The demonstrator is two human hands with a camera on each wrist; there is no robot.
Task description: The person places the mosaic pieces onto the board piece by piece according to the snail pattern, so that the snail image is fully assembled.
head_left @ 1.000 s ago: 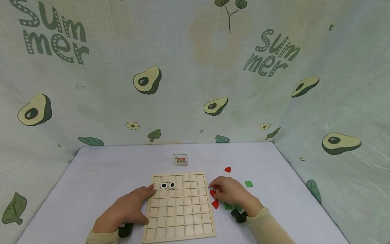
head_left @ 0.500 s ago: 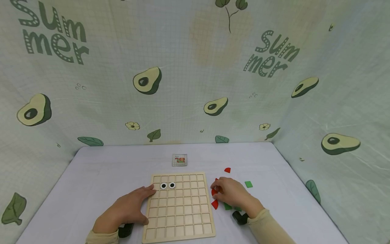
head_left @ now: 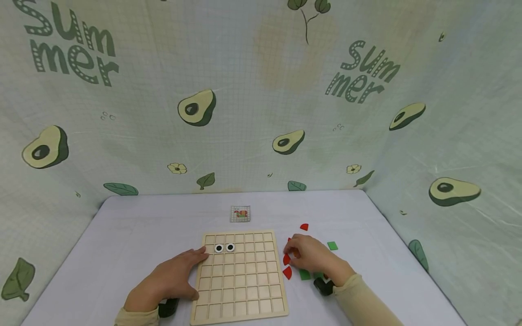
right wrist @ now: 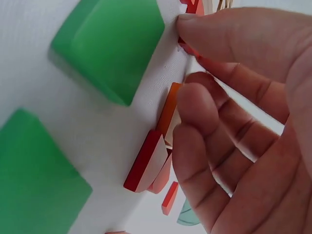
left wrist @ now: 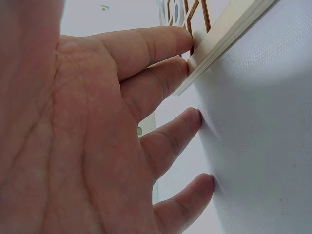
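Note:
A pale wooden grid board (head_left: 240,283) lies flat on the table, with two round eye pieces (head_left: 219,248) in an upper row. Along its left edge rests my left hand (head_left: 175,275), fingers spread; in the left wrist view two fingertips (left wrist: 183,39) touch the rim. To the board's right, my right hand (head_left: 311,256) bends over loose pieces, pinching a red quarter-circle piece (head_left: 286,259) between thumb and index finger; the thumb covers much of it in the right wrist view. An orange piece (right wrist: 170,109) stands beyond the curled fingers there.
Another red quarter-circle piece (head_left: 287,273) lies between board and right hand, with green tiles (head_left: 304,275) near the wrist. Farther off are a red piece (head_left: 304,227) and a green square (head_left: 332,246). A small picture card (head_left: 240,214) lies behind the board.
My right hand has shifted slightly right, away from the board, and the red piece at its fingertips moved a little with it. Another red piece now shows behind the fingers. My left hand stays put.

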